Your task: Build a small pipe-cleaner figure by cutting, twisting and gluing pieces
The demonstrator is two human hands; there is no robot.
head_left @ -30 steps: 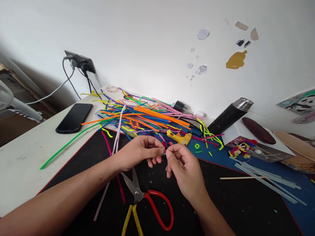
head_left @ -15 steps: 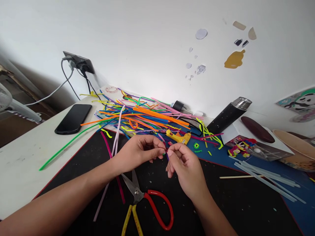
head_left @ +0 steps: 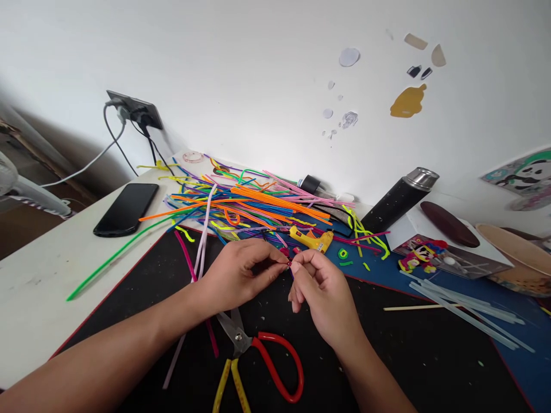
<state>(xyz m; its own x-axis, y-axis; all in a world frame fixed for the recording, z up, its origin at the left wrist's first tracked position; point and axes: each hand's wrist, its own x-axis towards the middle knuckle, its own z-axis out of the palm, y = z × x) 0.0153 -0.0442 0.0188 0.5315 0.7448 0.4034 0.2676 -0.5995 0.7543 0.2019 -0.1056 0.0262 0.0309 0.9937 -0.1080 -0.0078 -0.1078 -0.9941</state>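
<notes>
My left hand (head_left: 243, 274) and my right hand (head_left: 321, 289) meet above the black mat (head_left: 370, 344), fingertips nearly touching. Each pinches a small dark red piece (head_left: 289, 263), mostly hidden by the fingers, with a bit of purple just below it. Under my left wrist lie the open scissors (head_left: 239, 338), with one red and one yellow handle. Pale lilac and magenta stems (head_left: 186, 252) pass beneath my left forearm. Just beyond my fingers rests a yellow glue gun (head_left: 310, 238).
Colourful pipe cleaners (head_left: 258, 201) are heaped at the back. A phone (head_left: 126, 210) lies left; a black flask (head_left: 398, 201) leans at the back right. Glue sticks (head_left: 469, 307), a wooden stick (head_left: 417, 308) and a small figure (head_left: 422, 257) are on the right.
My left thumb and fingers have shifted their pinch on the small piece, with the thumb now tucked lower. My right hand has barely moved, and the view has shifted slightly.
</notes>
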